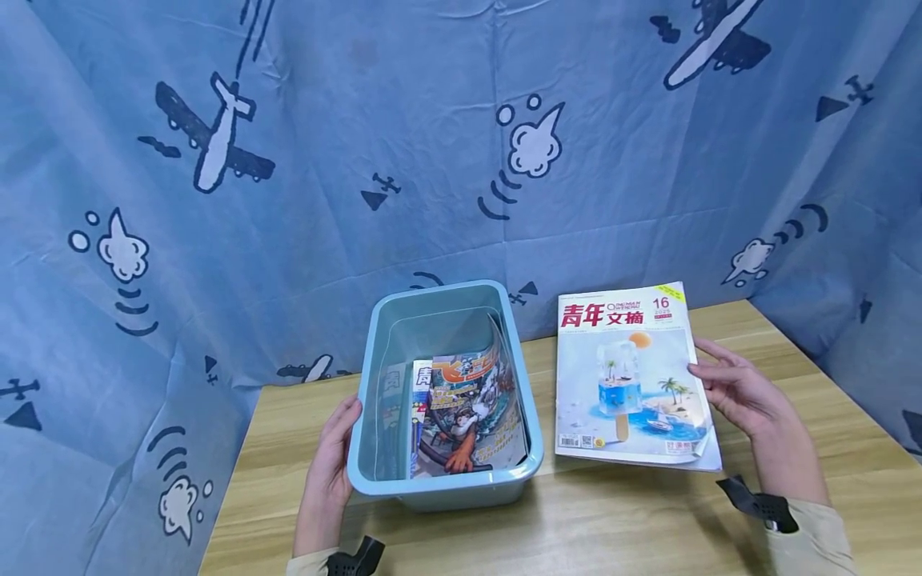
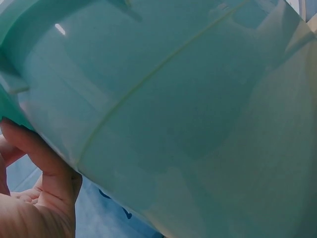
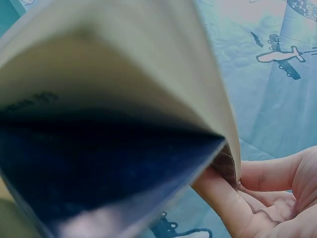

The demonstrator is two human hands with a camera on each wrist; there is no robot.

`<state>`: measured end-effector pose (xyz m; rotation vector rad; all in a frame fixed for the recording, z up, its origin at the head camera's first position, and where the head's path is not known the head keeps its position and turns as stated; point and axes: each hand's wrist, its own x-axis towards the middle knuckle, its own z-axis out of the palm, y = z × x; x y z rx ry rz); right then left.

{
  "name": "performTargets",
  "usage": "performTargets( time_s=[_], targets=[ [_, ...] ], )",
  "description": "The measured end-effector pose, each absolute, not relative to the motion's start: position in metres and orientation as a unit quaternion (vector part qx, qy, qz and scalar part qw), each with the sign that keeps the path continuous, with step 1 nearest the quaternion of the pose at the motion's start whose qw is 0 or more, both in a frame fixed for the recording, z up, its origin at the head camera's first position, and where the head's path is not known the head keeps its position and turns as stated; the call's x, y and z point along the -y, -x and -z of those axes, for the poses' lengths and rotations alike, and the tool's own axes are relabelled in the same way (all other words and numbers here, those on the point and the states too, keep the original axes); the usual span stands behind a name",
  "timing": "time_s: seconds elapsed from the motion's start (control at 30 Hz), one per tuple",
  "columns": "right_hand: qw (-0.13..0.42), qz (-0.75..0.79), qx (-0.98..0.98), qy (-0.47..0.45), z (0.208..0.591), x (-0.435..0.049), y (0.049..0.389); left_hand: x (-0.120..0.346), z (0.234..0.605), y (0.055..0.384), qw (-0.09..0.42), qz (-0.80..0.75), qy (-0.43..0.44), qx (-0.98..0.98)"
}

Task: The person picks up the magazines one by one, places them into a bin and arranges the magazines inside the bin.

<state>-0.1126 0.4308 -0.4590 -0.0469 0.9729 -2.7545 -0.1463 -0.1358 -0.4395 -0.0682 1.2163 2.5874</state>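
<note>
A light-blue plastic bin [image 1: 450, 496] stands on the table at centre left in the head view. My left hand [image 1: 337, 448] grips its left side below the rim; the left wrist view shows the fingers against the translucent wall [image 2: 163, 119]. Inside lie magazines, the top one a colourful comic magazine [image 1: 468, 424]. To the right of the bin, my right hand [image 1: 745, 392] pinches the right edge of a white magazine [image 1: 583, 384] with an ice-pop cover. In the right wrist view its pages [image 3: 163, 64] gape, with thumb and fingers at the edge.
The wooden table [image 1: 576, 528] spreads under both things. Behind and along the sides hangs a blue curtain [image 1: 432, 224] printed with planes and clouds, close behind the bin and the magazine. Black straps [image 1: 771, 512] sit on both wrists.
</note>
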Motion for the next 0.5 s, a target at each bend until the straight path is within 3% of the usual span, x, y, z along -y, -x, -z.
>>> performTargets(
  time_s=[0.5],
  targets=[
    [0.133, 0.958, -0.25, 0.034, 0.4502, -0.4356, 0.1076, 0.1348, 0.4373, 0.1466, 0.141, -0.891, 0.039, -0.429]
  ],
)
